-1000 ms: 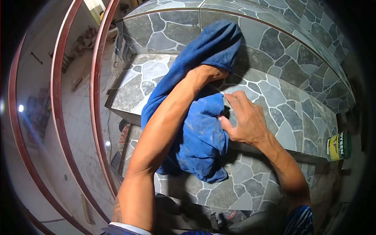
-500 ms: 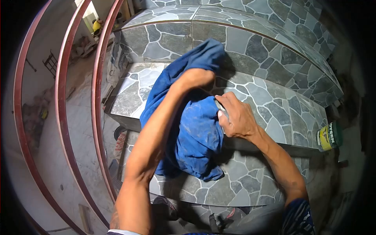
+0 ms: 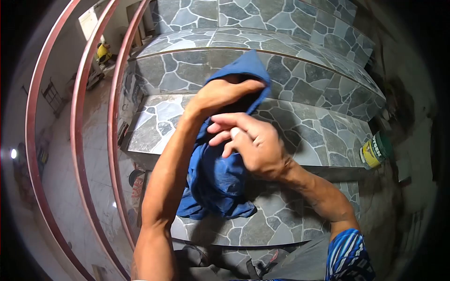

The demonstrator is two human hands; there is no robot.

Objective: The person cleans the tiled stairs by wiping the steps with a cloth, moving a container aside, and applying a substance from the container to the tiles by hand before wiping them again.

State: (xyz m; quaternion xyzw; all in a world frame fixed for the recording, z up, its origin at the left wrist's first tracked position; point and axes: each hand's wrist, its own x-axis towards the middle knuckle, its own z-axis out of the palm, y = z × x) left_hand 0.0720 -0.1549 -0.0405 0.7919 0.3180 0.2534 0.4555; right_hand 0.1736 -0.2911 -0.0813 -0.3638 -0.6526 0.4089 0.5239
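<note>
Over the steps (image 3: 307, 140), the left hand (image 3: 218, 97) has the top of the cloth (image 3: 225, 179) in its grip, perhaps so that it stands raised, while the right hand (image 3: 257, 144), only loosely curled, holds nothing visible.

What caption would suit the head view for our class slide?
The left hand holds up blue cloth, the right hand loosely curled in front, over stone-patterned steps.

Grey stone-patterned steps (image 3: 307, 138); curved red railing (image 3: 76, 119) at left; pale floor (image 3: 101, 175) beyond; bright opening (image 3: 87, 23) upper left
</note>
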